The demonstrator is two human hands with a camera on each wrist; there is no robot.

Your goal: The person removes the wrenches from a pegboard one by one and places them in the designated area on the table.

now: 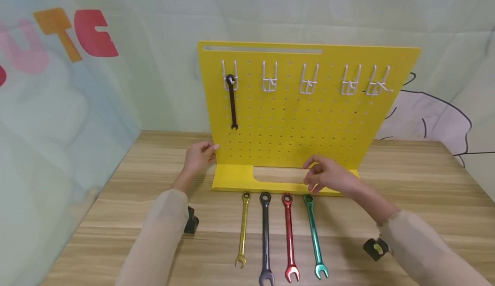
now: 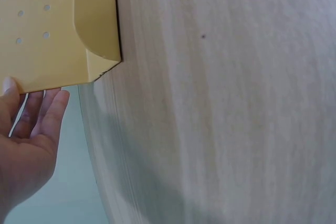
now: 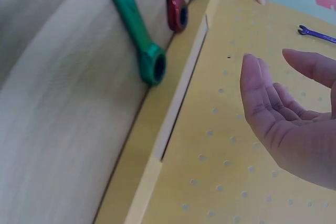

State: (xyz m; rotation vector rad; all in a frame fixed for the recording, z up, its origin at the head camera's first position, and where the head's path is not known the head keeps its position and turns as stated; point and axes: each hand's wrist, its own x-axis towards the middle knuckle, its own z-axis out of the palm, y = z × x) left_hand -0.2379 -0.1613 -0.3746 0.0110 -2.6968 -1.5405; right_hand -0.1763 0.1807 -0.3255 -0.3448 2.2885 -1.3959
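Note:
A yellow pegboard point(image 1: 270, 127) stands on the table. At its left edge my left hand point(image 1: 199, 157) holds on, the thumb point(image 2: 9, 85) on the front face and the other fingers behind. My right hand point(image 1: 328, 176), loosely bent with nothing in it, hovers before the board's lower right part; the right wrist view shows a gap between thumb and fingers. Below lie a gold wrench point(image 1: 243, 230), a dark grey wrench point(image 1: 265, 234), a red wrench point(image 1: 289, 234) and a green wrench point(image 1: 315, 234). A dark wrench point(image 1: 233, 103), purplish in the right wrist view, hangs by its ring end from the leftmost hook.
Several white wire hooks point(image 1: 269, 84) line the upper board. Its yellow base point(image 1: 232, 176) has a cut-out and sits just behind the wrenches' ring ends. A printed cloth point(image 1: 166, 62) hangs behind the wooden table point(image 1: 127, 200). A black device is at each wrist.

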